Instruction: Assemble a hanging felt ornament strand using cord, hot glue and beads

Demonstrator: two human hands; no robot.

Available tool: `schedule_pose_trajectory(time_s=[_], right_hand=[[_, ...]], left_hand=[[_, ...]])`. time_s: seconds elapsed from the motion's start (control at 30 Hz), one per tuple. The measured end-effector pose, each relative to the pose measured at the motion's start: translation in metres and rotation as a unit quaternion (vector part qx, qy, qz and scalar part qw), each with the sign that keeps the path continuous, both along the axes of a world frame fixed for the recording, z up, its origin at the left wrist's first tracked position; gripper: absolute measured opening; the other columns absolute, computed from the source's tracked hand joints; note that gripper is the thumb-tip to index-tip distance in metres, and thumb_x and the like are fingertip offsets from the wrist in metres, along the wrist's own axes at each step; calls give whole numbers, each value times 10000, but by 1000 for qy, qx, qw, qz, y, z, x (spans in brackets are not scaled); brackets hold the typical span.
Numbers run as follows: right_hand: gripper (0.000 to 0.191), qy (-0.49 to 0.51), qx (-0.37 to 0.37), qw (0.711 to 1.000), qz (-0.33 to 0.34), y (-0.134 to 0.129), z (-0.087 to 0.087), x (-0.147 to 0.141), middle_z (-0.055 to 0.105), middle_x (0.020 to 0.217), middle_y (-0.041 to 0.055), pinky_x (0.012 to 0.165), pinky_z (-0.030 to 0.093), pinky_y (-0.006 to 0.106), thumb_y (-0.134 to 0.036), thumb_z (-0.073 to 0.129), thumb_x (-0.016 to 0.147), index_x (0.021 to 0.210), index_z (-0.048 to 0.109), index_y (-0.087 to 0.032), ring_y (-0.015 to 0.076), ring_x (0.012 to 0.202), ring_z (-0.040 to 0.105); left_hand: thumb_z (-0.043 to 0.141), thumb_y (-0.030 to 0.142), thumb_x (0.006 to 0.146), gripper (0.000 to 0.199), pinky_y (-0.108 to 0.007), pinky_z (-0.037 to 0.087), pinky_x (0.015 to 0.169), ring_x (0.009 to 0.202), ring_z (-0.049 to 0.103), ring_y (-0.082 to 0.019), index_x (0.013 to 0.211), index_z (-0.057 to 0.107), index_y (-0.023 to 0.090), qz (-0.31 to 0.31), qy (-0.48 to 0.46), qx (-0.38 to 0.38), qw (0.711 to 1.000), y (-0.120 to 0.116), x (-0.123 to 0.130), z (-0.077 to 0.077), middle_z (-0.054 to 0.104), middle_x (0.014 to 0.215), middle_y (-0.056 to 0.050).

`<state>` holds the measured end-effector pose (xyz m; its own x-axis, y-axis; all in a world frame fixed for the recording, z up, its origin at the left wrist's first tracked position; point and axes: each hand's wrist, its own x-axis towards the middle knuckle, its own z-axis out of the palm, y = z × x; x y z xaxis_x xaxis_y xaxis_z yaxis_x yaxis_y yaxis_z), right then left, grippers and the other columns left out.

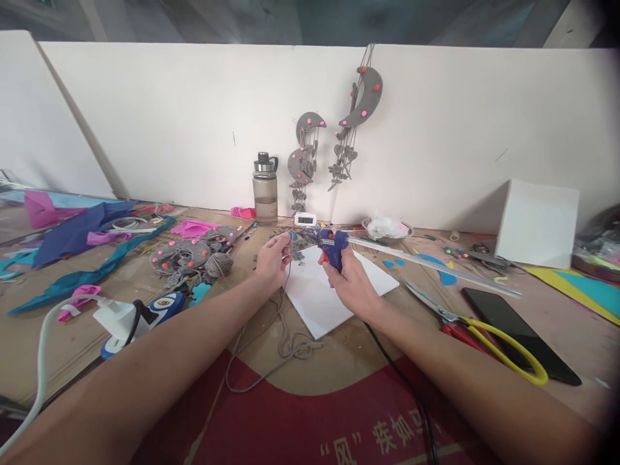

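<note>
My right hand is wrapped round the grip of a blue hot glue gun. A long clear glue stick sticks out of the gun's back end to the right. The nozzle points left, close to my left hand. My left hand is closed in a pinch on a small blue piece; its exact shape is too small to tell. A grey cord runs down from these fingers and lies in loops on the table. Beneath the gun lies a white board.
Scissors and a black phone lie at right. A bottle and small clock stand behind. Grey felt pieces, a power strip and teal cloth lie left. Moon-shaped hangings hang on the back panel.
</note>
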<state>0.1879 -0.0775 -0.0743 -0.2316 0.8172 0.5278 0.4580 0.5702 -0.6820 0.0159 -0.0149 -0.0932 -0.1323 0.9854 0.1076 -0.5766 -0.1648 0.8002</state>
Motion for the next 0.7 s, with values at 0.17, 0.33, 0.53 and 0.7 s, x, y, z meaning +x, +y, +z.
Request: schedule_pose_trajectory(time_s=[0.17,0.33,0.53,0.7], right_hand=[[143,-25,-1,999,-32,0,-2,-1,609,878,65,679,454,332,-243,442,855,989,448,-194,178,707,568],[162,-45,-4,998,-49,1,-2,-1,621,881,82,694,459,353,-255,436,852,1000,439,-189,198,722,577],[183,-57,16,996,-64,2,-2,-1,628,927,97,739,462,364,-258,434,856,1024,446,-187,224,809,592],[213,-73,12,994,-79,2,-5,-2,631,956,112,751,462,365,-271,436,869,1058,452,-173,233,844,597]], left_hand=[[781,318,596,300,-175,290,434,515,405,-37,722,570,147,0,2,1,1000,0,1,0,498,646,41],[781,317,599,285,-181,281,425,506,404,-34,719,589,143,5,13,5,1000,-1,2,0,532,667,31],[773,302,596,256,-190,264,421,499,390,-38,679,594,140,9,36,18,999,-2,5,1,544,664,18],[763,283,604,225,-194,257,434,487,372,-51,684,608,141,19,55,15,998,-2,8,0,457,542,40]])
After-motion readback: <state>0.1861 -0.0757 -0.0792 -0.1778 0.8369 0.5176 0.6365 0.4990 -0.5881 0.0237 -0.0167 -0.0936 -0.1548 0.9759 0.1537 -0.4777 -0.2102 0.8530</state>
